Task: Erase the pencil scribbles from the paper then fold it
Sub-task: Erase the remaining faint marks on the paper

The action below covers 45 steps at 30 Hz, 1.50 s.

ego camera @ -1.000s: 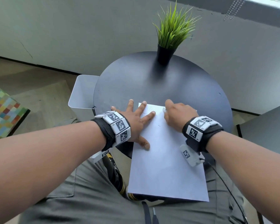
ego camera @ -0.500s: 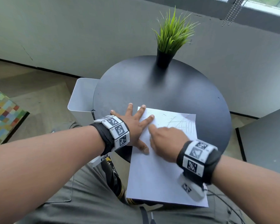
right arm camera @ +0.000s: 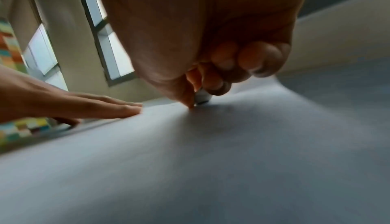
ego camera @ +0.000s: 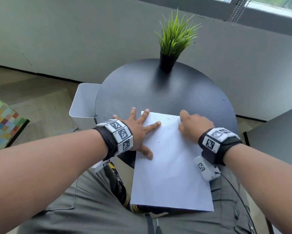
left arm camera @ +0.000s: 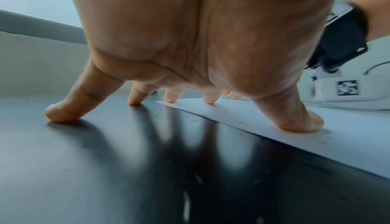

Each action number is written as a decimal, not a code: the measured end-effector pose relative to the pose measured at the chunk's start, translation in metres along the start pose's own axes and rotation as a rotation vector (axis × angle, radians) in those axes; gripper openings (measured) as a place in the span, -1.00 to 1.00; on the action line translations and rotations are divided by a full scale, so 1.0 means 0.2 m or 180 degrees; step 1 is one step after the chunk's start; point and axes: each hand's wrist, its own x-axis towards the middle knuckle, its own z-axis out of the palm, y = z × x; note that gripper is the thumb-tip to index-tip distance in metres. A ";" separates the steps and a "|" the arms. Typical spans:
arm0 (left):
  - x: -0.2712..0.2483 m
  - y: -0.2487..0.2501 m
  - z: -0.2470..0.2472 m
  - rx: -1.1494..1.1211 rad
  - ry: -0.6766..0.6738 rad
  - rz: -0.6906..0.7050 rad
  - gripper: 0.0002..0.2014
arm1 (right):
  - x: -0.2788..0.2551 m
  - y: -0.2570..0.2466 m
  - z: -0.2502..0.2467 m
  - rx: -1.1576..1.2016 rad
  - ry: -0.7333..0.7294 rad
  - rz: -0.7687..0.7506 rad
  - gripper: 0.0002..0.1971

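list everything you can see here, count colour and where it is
white sheet of paper: 1, white, near edge of table, overhanging the lap
small white eraser: 1, white, pinched on the paper's far right part
round black table: 1, black, centre
green grass plant in black pot: 1, table's far edge
white bin: 1, left of table
checkered cushion: 1, multicoloured, far left
left hand: fingers spread, pressing paper's left edge
right hand: holding the eraser

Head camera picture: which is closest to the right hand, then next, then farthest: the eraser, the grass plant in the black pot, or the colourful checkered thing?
From the right hand:
1. Eraser: pinched in its fingertips, pressed on the paper.
2. Grass plant: at the table's far edge, beyond the hand.
3. Colourful checkered thing: on the floor, far left, past the left hand.
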 end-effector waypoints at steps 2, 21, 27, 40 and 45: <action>0.00 0.01 -0.02 0.0157 0.0070 0.0042 0.26 | 0.05 0.07 -0.01 0.0107 0.0029 0.0141 -0.88; 0.00 0.08 0.02 0.0215 0.0277 0.0340 0.32 | -0.04 -0.05 0.04 0.0087 0.0080 -0.0435 -0.89; -0.03 0.08 0.02 0.0106 0.0189 0.0245 0.30 | -0.25 -0.21 0.13 -0.0073 -0.0062 -0.1409 -0.70; -0.02 0.08 0.02 0.0068 0.0126 0.0223 0.30 | -0.04 -0.04 0.04 0.0112 0.0022 -0.0492 -0.88; -0.03 0.08 0.02 0.0069 0.0186 0.0251 0.30 | -0.19 -0.19 0.12 -0.0136 -0.0121 -0.1512 -0.64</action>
